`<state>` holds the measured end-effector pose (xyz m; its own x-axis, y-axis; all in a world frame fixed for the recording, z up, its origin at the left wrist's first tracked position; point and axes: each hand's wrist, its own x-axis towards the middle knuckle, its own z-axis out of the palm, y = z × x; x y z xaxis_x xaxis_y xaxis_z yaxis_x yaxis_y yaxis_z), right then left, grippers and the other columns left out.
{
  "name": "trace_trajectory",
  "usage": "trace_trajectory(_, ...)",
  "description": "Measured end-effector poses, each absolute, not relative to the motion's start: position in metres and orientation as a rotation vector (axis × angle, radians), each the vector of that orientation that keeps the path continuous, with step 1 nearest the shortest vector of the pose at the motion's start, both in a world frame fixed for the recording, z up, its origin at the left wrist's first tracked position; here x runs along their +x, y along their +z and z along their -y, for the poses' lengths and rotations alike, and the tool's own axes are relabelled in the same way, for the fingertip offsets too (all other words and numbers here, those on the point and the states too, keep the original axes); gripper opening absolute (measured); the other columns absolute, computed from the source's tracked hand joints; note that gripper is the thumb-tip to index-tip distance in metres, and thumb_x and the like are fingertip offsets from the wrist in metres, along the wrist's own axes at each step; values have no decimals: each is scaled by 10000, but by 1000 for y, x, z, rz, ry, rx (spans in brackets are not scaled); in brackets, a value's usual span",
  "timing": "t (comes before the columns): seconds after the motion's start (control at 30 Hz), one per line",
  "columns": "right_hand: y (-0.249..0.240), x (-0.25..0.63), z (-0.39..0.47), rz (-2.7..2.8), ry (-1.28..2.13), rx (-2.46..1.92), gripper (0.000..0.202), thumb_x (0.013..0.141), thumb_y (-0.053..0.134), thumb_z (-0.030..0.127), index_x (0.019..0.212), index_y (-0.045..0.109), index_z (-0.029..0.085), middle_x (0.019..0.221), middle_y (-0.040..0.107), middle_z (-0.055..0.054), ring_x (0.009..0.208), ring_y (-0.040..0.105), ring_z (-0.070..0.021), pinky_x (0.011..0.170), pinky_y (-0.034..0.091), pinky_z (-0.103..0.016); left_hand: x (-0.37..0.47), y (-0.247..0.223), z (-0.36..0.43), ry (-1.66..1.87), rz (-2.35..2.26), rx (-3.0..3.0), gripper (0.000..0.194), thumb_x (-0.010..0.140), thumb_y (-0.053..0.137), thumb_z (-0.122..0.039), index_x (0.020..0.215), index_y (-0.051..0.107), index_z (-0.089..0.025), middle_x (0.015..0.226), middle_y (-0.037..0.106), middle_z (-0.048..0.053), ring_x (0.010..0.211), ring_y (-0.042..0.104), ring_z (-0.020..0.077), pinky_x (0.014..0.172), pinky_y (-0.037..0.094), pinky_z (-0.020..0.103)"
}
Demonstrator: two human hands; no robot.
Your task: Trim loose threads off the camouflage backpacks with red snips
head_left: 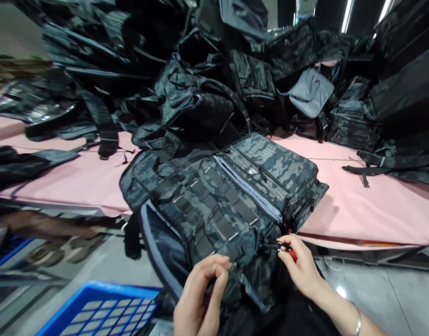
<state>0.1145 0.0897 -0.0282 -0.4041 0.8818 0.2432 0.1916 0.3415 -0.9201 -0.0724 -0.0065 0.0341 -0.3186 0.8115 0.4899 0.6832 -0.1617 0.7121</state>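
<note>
A dark camouflage backpack [214,200] lies across the edge of the pink-covered table, with rows of webbing on its front and a grey-lined zip opening along its middle. My right hand [298,263] is closed round a small red-handled tool [292,255], with dark metal parts; whether it is pliers or snips I cannot tell. It is close to the backpack's lower right corner. My left hand [204,294] is in front of the backpack's near side, thumb and fingertips pinched together. What is between those fingertips, if anything, is too small to make out.
Many dark camouflage bags [197,102] are heaped along the back of the pink table cover [361,205]. A blue plastic basket [106,308] stands below at the left. A loose strap [370,170] lies at the right. Another person's arm [46,225] shows at the left.
</note>
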Motion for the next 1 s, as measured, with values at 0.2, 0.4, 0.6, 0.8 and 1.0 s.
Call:
trace_trajectory(0.2,21,95,-154,1798,1037,-1017,151,736,622,254,882,620,218,825,637,-3,747,577,-164,686,447,-272,-110,65,-51,1101,-1655,2057,364,899,332,-336,714,625,-224,911,681,78,866,629,185,767,525,303)
trace_trajectory(0.4,59,23,-214,2016,861,-1165,81,712,655,318,749,669,247,759,675,2,728,601,-185,678,421,-294,-142,29,-123,690,-2060,2488,418,842,431,-302,1192,553,-109,1305,519,174,1195,503,258,968,453,402)
trace_trajectory(0.6,48,-9,-244,2109,953,-1175,35,659,654,208,626,642,208,659,632,-2,693,563,-171,643,384,-266,-150,11,-124,586,-2051,2573,423,845,434,-270,1222,543,-112,1301,516,167,1197,496,264,934,483,395)
trace_trajectory(0.8,34,-8,-255,2086,1249,-1079,134,689,570,210,568,558,155,473,423,72,457,351,-68,479,278,-191,-156,9,-117,722,-1994,2556,424,813,488,-241,1229,541,-180,1303,531,121,1198,500,239,928,488,362)
trace_trajectory(1.0,31,-7,-256,2025,1390,-1000,133,676,580,245,602,537,143,492,420,72,467,333,-60,473,266,-183,-163,25,-127,625,-2065,2448,433,845,424,-239,1263,508,-164,1385,445,122,1169,525,238,929,483,374)
